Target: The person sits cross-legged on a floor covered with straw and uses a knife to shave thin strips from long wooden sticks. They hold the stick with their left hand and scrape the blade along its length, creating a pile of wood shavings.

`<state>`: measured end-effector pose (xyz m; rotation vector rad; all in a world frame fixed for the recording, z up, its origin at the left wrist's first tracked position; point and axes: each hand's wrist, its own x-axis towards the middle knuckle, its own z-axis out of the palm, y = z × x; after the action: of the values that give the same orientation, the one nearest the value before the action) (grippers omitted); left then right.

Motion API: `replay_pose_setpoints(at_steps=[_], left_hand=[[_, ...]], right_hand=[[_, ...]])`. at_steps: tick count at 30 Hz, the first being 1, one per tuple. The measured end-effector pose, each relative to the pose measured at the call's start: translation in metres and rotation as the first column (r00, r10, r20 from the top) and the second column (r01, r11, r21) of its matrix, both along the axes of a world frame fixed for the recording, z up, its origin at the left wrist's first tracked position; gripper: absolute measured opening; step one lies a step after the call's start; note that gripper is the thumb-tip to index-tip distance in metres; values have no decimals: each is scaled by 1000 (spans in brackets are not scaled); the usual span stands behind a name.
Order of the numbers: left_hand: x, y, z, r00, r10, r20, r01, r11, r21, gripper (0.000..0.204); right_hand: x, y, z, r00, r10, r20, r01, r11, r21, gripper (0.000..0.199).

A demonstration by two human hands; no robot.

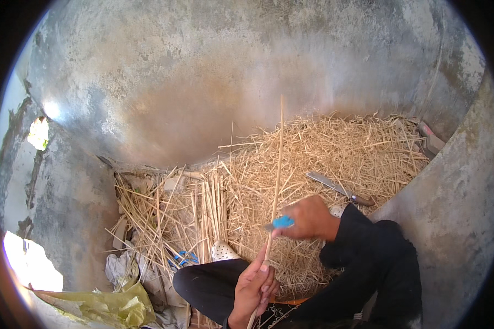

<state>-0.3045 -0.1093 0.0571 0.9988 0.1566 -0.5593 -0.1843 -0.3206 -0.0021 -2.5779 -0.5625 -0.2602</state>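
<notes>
My left hand (256, 285) grips a long thin straw-coloured stalk (278, 159) near its lower end; the stalk rises almost upright past the straw heap. My right hand (308, 217) is closed on a small knife with a blue handle (281, 222), its blade pressed against the stalk just above my left hand. Both forearms wear black sleeves. My legs in dark trousers are folded below.
A heap of dry straw (335, 159) fills the floor against a grey concrete wall (230, 66). A large metal knife (339, 189) lies on the straw at right. A white perforated shoe (224, 251), crumpled cloth and a yellowish plastic bag (107, 304) lie at lower left.
</notes>
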Motion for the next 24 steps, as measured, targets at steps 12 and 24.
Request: replay_pose_setpoints(at_steps=[12, 24], left_hand=[[-15, -3, 5, 992, -6, 129, -26, 968, 250, 27], [-10, 13, 14, 880, -321, 350, 32, 776, 630, 47]], right_hand=[[14, -10, -1, 996, -25, 84, 17, 995, 96, 70], [27, -18, 1, 984, -45, 174, 26, 994, 111, 77]])
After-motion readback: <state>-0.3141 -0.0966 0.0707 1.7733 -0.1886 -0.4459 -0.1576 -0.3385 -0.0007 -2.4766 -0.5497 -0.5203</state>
